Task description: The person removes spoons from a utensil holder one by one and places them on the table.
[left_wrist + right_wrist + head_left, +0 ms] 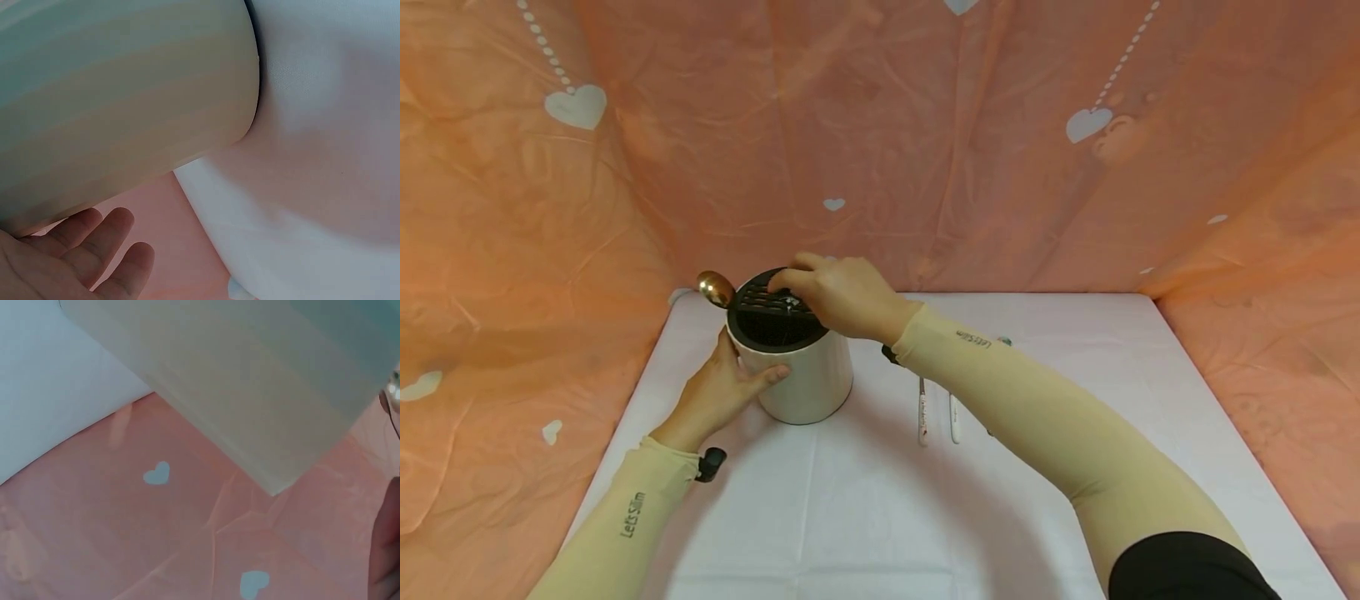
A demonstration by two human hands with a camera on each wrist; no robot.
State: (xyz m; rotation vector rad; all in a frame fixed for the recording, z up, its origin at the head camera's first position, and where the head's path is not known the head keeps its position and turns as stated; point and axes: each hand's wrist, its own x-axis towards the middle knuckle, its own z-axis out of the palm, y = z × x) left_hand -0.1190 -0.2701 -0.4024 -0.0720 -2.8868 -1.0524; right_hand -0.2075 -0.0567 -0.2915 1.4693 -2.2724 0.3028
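Note:
A white cylindrical holder (pixel 805 387) stands upright on the table, its black top (pixel 775 332) carrying a row of dark slots. My left hand (pixel 718 387) grips its near left side, thumb across the front; the left wrist view shows fingertips (pixel 119 234) along the wall. Over the slots, my right hand (pixel 850 292) bends its fingers down close to the top. Something small and shiny shows just under these fingers; I cannot tell whether they pinch it. A gold spoon (pixel 716 289) juts out past the holder's left rim, bowl outward, its handle mostly hidden.
Two slim white-handled utensils (pixel 922 417) lie right of the holder, partly covered by my right forearm. A small greenish object (pixel 1004 340) peeks out behind that arm. Orange sheeting (pixel 865 125) with pale hearts surrounds the white-covered table (pixel 850 533) at the back and sides.

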